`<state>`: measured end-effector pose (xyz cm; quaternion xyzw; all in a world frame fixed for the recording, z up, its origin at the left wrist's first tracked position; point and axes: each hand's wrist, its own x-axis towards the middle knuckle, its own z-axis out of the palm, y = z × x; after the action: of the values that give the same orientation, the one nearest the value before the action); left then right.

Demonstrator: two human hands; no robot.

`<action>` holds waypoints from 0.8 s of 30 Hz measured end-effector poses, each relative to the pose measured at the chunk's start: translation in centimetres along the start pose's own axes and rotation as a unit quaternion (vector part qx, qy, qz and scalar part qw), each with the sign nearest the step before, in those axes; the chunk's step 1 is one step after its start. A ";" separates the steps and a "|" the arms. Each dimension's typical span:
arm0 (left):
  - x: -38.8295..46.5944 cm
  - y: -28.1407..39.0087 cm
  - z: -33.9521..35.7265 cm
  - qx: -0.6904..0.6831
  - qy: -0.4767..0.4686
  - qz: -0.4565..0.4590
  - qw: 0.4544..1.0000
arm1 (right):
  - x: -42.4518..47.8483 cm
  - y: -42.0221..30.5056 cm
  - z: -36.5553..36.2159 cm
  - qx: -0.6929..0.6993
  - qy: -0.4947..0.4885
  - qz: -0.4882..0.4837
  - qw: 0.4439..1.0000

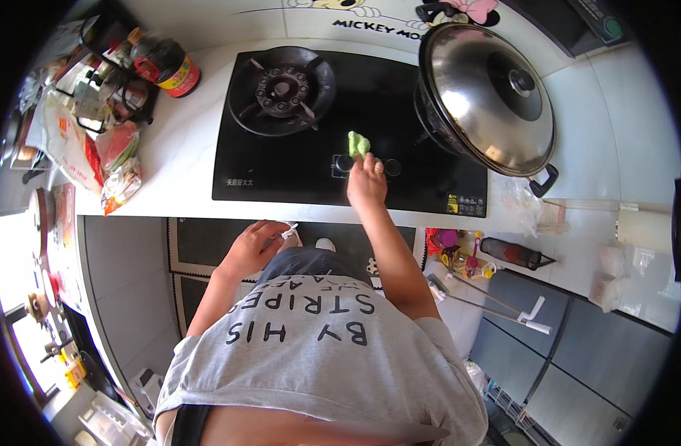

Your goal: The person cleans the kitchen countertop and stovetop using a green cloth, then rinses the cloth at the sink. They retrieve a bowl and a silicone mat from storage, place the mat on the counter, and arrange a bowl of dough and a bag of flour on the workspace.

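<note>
My right hand (pixel 367 179) holds a light green cloth (pixel 359 144) against the black glass gas cooktop (pixel 284 167), beside the control knobs near its front edge. The cloth sticks out past my fingertips. Left of it on the cooktop is a bare gas burner (pixel 282 89). A large wok with a domed metal lid (pixel 480 95) covers the right burner. My left hand (pixel 256 245) hangs below the counter's front edge, its fingers loosely curled, with nothing seen in it.
A dark sauce bottle (pixel 173 67) stands at the back left, beside a rack of jars. Plastic food bags (pixel 83 145) lie on the left counter. A clear plastic bag (pixel 521 200) is right of the cooktop, near the wok's handle (pixel 544 181). Bottles stand low at the right.
</note>
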<state>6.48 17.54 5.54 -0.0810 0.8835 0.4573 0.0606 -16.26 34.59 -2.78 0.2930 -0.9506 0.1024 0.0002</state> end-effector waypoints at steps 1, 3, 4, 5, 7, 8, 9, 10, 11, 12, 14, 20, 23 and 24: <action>-0.5 -0.2 -0.2 -0.004 0.011 -0.013 1.000 | 0.1 -0.1 -0.2 0.010 -0.003 -0.005 1.000; -1.5 -0.4 -0.7 -0.013 0.029 -0.035 0.999 | -2.2 -0.6 0.8 -0.022 -0.023 -0.012 0.999; -2.1 -0.9 -0.7 -0.021 0.043 -0.059 0.997 | -4.1 -1.6 1.4 -0.062 -0.045 -0.022 0.997; -2.5 -1.2 -0.9 -0.024 0.055 -0.072 0.996 | -5.7 -3.0 1.8 -0.102 -0.065 -0.033 0.992; -3.5 -1.6 -1.1 -0.031 0.073 -0.098 0.992 | -6.1 -6.1 2.1 -0.076 -0.163 -0.072 0.981; -3.9 -1.7 -1.3 -0.034 0.081 -0.102 0.991 | -5.5 -7.6 2.2 -0.062 -0.137 -0.111 0.982; -4.0 -1.8 -1.4 -0.038 0.086 -0.100 0.990 | -4.2 -9.2 2.6 -0.053 -0.095 -0.144 0.984; -3.7 -1.6 -1.6 -0.040 0.089 -0.097 0.991 | -3.3 -10.4 4.7 0.003 -0.027 -0.171 0.985; -3.4 -1.6 -1.4 -0.037 0.089 -0.086 0.992 | -2.1 -12.3 5.7 0.009 -0.007 -0.190 0.982; -3.0 -1.6 -1.4 -0.031 0.091 -0.077 0.992 | -0.9 -14.2 6.5 0.014 0.014 -0.209 0.978; -2.7 -1.9 -1.6 -0.014 0.103 -0.050 0.993 | 0.5 -18.2 5.6 0.030 -0.115 -0.284 0.951; -3.5 -2.9 -3.8 -0.003 0.163 -0.102 0.981 | -0.4 -13.4 3.5 0.238 -0.065 -0.151 0.957; -5.2 -4.9 -4.7 -0.009 0.205 -0.143 0.968 | -1.3 -8.0 2.1 0.045 -0.048 -0.174 0.982; -5.5 -5.5 -4.7 -0.020 0.207 -0.152 0.966 | -1.8 -7.3 1.8 0.036 -0.032 -0.181 0.982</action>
<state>12.83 11.05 4.82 -0.3081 0.8451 0.4332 -0.0569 -10.58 29.35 -3.20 0.4629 -0.8772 0.1256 -0.0219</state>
